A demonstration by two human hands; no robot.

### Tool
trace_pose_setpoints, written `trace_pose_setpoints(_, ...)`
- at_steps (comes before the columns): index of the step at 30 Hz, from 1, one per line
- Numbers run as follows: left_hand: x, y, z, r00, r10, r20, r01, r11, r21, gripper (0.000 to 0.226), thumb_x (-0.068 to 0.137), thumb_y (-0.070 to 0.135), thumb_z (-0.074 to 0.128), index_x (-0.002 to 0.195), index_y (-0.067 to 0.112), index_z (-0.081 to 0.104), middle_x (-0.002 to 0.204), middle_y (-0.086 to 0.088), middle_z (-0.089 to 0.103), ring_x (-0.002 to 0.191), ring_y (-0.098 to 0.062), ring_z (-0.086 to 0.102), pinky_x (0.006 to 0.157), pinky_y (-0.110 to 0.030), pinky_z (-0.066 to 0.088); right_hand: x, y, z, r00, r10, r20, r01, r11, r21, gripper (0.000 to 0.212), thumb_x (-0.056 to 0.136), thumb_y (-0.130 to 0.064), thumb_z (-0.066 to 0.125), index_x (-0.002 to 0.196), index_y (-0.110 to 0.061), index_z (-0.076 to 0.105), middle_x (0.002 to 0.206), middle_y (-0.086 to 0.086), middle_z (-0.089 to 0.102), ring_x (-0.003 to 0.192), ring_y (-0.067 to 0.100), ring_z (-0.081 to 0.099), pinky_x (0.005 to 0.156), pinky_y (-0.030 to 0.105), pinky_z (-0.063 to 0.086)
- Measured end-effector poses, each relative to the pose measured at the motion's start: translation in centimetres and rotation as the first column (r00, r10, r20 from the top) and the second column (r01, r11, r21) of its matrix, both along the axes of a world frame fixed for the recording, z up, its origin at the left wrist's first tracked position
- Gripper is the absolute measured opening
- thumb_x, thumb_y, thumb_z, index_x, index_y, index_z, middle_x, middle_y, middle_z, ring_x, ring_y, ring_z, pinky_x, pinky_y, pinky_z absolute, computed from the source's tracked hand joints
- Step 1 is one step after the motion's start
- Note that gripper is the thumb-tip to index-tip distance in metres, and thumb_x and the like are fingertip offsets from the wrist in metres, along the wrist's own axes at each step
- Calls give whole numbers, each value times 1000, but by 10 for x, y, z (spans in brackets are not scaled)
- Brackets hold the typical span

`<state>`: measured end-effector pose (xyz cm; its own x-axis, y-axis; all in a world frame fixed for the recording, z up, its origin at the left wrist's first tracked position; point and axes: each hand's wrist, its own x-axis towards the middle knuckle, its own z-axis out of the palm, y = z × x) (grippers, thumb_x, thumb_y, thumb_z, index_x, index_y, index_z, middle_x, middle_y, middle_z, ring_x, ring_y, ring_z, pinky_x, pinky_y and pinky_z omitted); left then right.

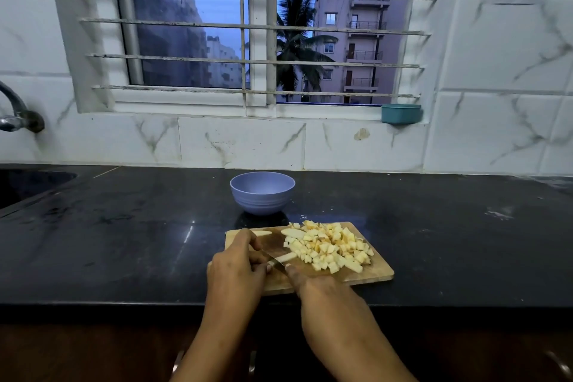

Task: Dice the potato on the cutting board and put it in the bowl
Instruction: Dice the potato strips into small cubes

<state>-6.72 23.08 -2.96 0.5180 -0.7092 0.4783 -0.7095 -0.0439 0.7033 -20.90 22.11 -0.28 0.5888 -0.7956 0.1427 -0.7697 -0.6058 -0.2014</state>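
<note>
A wooden cutting board [376, 274] lies on the black counter. A heap of pale diced potato [330, 246] covers its right half. My left hand [237, 267] holds a potato strip [285, 257] down near the board's left side. My right hand [322, 287] grips a knife [274, 259], whose blade crosses that strip. Another slice [262, 233] lies at the board's far left corner, and a larger slice [293, 232] rests by the heap. The lilac bowl [262, 192] stands just behind the board, with no pieces visible inside.
A sink [28, 186] is sunk into the counter at far left, with a tap [15, 115] on the wall above. A teal container [401, 113] sits on the window sill. Tiled wall and barred window close the back.
</note>
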Motion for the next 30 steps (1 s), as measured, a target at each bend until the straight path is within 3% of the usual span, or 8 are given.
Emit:
trace_pose_setpoints(2, 2, 1, -1, 1000, -10, -23, 10, 1000, -12, 44, 69, 4, 78, 76, 30, 44, 62, 19, 60, 72, -6, 64, 74, -33, 52, 2, 0, 1, 999, 10, -38, -10, 1000, 1, 68, 94, -1, 43, 151, -29, 18, 123, 8, 57, 111, 26, 57, 82, 36, 46)
trace_pose_setpoints(5, 5, 1, -2, 999, -16, -50, 15, 1000, -19, 40, 70, 0, 75, 82, 24, 46, 66, 16, 62, 72, -6, 64, 72, -36, 54, 1, -6, 7, 1000, 20, -14, -21, 999, -36, 64, 95, -2, 40, 149, -31, 25, 119, 7, 59, 106, 25, 58, 72, 32, 39)
trace_pose_setpoints(8, 7, 2, -3, 999, -14, -45, 13, 999, -31, 42, 69, 1, 74, 86, 24, 43, 69, 12, 62, 71, -9, 64, 69, -36, 54, -2, -4, 5, 999, 16, 43, -12, 996, -84, 67, 96, -4, 39, 151, -35, 16, 116, 4, 58, 103, 22, 57, 69, 29, 35)
trace_pose_setpoints(14, 9, 0, -4, 999, -18, -42, 15, 998, -62, 41, 70, 0, 67, 89, 23, 38, 69, 7, 62, 65, -10, 62, 61, -28, 48, 6, 7, -5, 998, 49, -26, -49, 999, 18, 67, 96, -3, 38, 152, -33, 14, 124, 8, 56, 111, 27, 56, 83, 38, 46)
trace_pose_setpoints(18, 8, -3, -5, 999, -4, -37, 2, 998, -55, 45, 68, -1, 66, 87, 26, 35, 68, 7, 59, 66, -18, 62, 63, -36, 50, 0, -6, 0, 997, 52, 58, -52, 999, -11, 57, 98, -8, 40, 147, -36, 30, 119, 6, 60, 105, 25, 58, 75, 33, 44)
trace_pose_setpoints(22, 11, -13, -2, 999, -28, -23, 28, 1000, -7, 45, 68, 0, 66, 83, 28, 34, 71, 5, 57, 68, -18, 60, 64, -37, 52, -7, -18, 2, 987, -34, 158, 46, 996, -71, 60, 98, -9, 36, 149, -37, 24, 113, 5, 60, 98, 23, 60, 69, 29, 39)
trace_pose_setpoints(26, 16, -30, 5, 993, -115, 7, 114, 992, 52, 41, 69, -2, 63, 81, 27, 38, 72, 5, 59, 70, -14, 59, 58, -19, 45, -17, -31, 2, 963, -136, 231, 148, 988, -34, 59, 98, -9, 34, 149, -39, 24, 113, 3, 60, 96, 21, 58, 74, 31, 45)
trace_pose_setpoints(30, 24, -39, 14, 962, -250, -113, 259, 963, 73, 37, 73, -16, 55, 83, 18, 44, 80, -6, 62, 65, -9, 65, 53, -9, 43, -21, -27, 1, 944, -97, 314, 96, 995, 18, 50, 102, -18, 31, 147, -40, 28, 94, -4, 54, 71, 8, 49, 57, 23, 39)
